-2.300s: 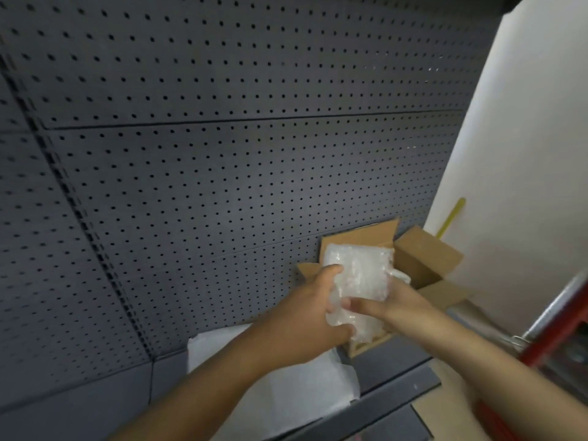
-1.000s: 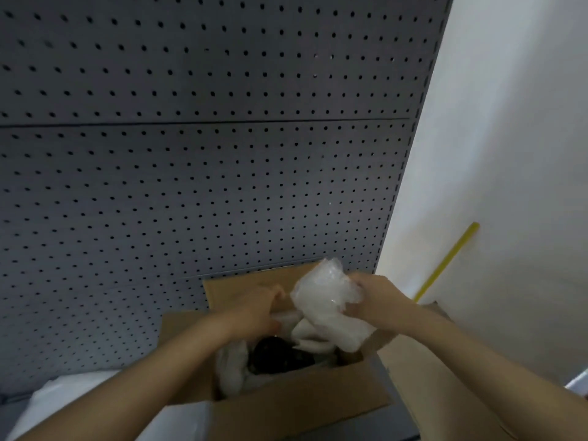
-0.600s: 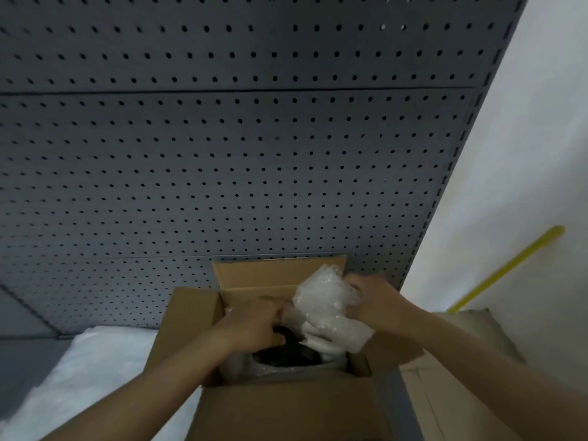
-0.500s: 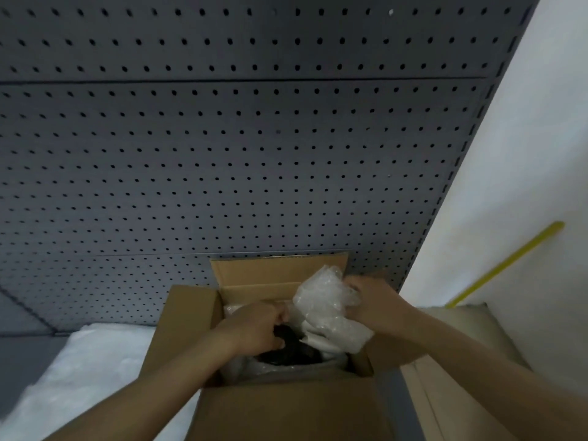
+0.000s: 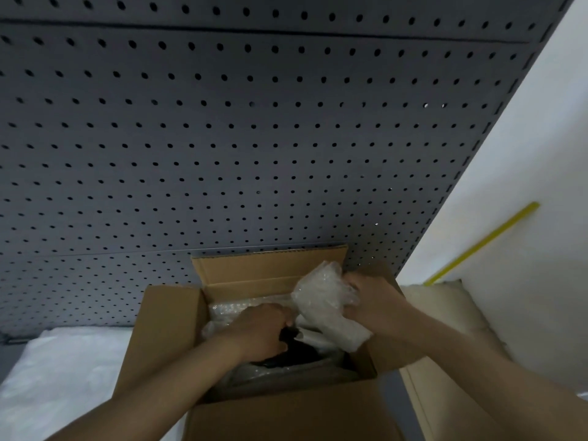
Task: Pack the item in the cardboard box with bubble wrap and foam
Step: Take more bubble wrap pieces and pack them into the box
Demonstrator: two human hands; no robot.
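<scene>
An open cardboard box (image 5: 165, 332) stands low in the middle, its flaps spread outward. Inside lies a dark item (image 5: 296, 351), mostly hidden, with bubble wrap (image 5: 235, 307) lining the far side. My right hand (image 5: 372, 303) grips a bubble-wrapped bundle (image 5: 324, 303) at the box's right rim, tilted down into the opening. My left hand (image 5: 261, 332) reaches into the box with its fingers curled over the dark item; whether it grips it is hidden.
A grey pegboard wall (image 5: 222, 138) rises right behind the box. A white foam sheet (image 5: 57, 377) lies to the left. More flat cardboard (image 5: 445, 329) sits on the right below a white wall with a yellow strip (image 5: 483, 243).
My view closed in on the box. The right hand carried the wrapped bundle to the box's right rim, and the left hand let go of it and reached inside.
</scene>
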